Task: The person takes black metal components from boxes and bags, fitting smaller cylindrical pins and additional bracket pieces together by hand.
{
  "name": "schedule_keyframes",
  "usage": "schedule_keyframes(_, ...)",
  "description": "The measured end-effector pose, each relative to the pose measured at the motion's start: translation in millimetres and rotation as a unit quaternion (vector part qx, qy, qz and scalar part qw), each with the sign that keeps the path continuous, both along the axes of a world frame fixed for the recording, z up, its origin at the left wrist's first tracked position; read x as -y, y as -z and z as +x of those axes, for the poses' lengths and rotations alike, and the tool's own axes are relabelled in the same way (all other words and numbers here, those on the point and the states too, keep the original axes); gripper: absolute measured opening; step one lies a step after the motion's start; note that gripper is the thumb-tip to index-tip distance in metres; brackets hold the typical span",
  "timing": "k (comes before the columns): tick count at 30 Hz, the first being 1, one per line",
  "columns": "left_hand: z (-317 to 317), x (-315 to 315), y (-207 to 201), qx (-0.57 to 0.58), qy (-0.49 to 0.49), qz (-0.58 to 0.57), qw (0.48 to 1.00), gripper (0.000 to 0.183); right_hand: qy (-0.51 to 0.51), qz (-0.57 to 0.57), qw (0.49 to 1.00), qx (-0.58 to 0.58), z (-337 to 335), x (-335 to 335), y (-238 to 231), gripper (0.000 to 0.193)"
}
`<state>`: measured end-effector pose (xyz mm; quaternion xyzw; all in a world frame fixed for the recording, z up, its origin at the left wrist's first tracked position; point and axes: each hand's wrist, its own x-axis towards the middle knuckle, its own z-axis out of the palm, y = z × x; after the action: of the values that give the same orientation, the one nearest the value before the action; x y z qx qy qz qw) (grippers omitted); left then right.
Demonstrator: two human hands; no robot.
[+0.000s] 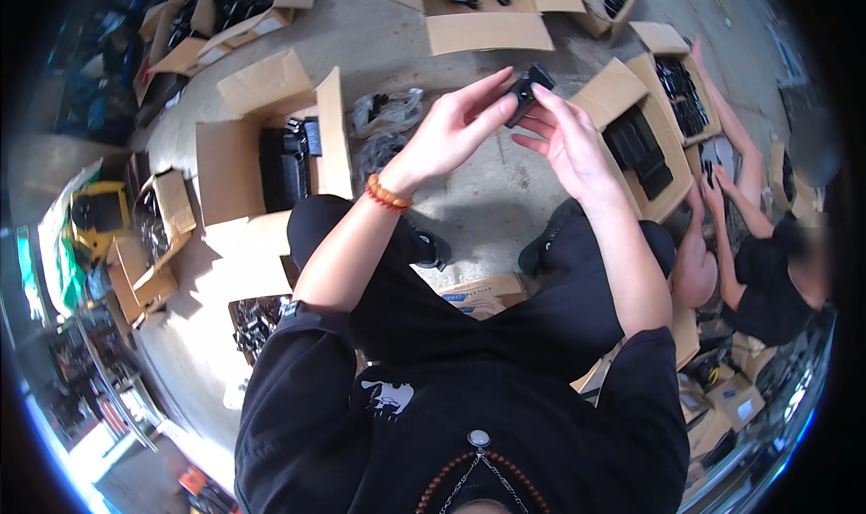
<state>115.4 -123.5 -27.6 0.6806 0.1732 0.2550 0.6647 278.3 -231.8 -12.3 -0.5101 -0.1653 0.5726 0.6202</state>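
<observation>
A small black part [529, 92], blocky and dark like plastic or metal, is up in front of me between my two hands; its exact kind is too small to tell. My left hand [458, 124], below a wrist with orange and red beads, presses its thumb to the near left side of the part. On the other side my right hand [570, 142] has its thumb on the part and its fingers beneath, partly hidden. To the right, an open cardboard box [669, 187] contains black pieces. Another open box [225, 173] with black parts stands left of my left forearm.
Boxes of black parts [478, 34] line the far side. Clear plastic bags [386, 115] lie on the concrete floor beside the left box. At the right, a co-worker [762, 275] handles a small dark piece. Flattened cardboard [487, 290] lies between my legs.
</observation>
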Motion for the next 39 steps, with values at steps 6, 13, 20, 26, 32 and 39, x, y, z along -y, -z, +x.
schedule_keyframes(6, -10.9, -2.4, -1.4, -0.049, 0.031, -0.286, 0.956, 0.047, -0.037, -0.028, 0.995, 0.085, -11.4, -8.4, -0.8, 0.024)
schedule_keyframes(13, -13.3, -3.3, 4.9, 0.007, -0.013, -0.285, 0.958, 0.035, -0.069, -0.028, 0.980, 0.183, -5.2, -21.7, 9.7, 0.019)
schedule_keyframes(20, -9.3, -4.4, 11.2, 0.055, -0.103, -0.339, 0.933, 0.029, -0.058, -0.016, 0.988, 0.140, -1.7, -37.8, 21.1, 0.026)
schedule_keyframes(26, -13.2, -9.5, 1.9, 0.181, -0.125, -0.442, 0.870, 0.032, -0.139, -0.033, 0.987, 0.076, 52.8, -91.2, 64.5, 0.039)
schedule_keyframes(32, -7.0, -31.1, -10.3, 0.264, -0.161, -0.481, 0.821, 0.031, -0.342, -0.042, 0.714, 0.609, 31.4, -174.2, 237.0, 0.029)
schedule_keyframes(39, -1.8, -61.6, 0.5, 0.283, -0.205, -0.520, 0.780, 0.029, -0.320, -0.017, 0.575, 0.753, -91.1, -247.1, 348.6, 0.024)
